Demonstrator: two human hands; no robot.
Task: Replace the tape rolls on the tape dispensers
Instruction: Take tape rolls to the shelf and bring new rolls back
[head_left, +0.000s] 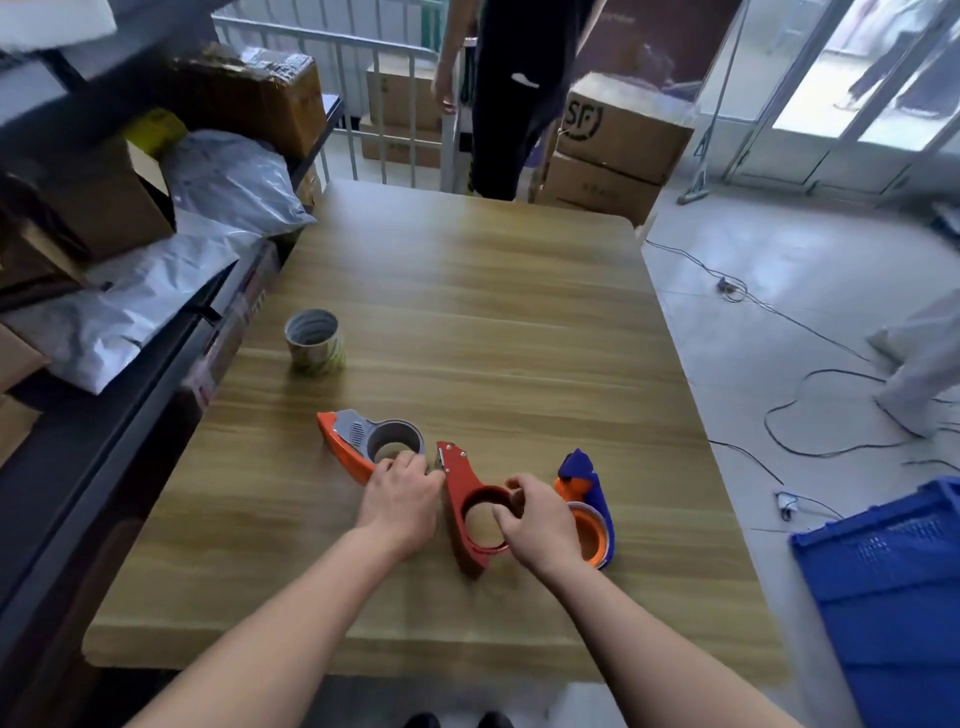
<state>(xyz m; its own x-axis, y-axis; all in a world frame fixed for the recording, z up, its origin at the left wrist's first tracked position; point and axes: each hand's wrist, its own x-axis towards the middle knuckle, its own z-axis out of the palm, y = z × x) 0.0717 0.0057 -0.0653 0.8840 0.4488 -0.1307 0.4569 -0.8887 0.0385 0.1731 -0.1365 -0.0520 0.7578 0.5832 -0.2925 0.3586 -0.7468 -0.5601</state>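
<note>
Three tape dispensers lie near the front of the wooden table (467, 291). The orange-and-grey dispenser (345, 441) is on the left, and my left hand (402, 491) rests on its round hub, fingers curled. In the middle lies the red dispenser (460, 480); my right hand (535, 519) grips the rim of its ring, thumb inside the ring. A blue-and-orange dispenser (589, 501) holding a roll lies just right of that hand. An upright tape roll (315, 349) stands alone farther back on the left.
Shelving with cardboard boxes and grey mail bags (156, 291) runs along the table's left edge. A person in dark clothes (511, 93) stands behind the far edge, beside stacked cartons (618, 145). A blue crate (893, 587) and loose cables (810, 410) are on the floor at right.
</note>
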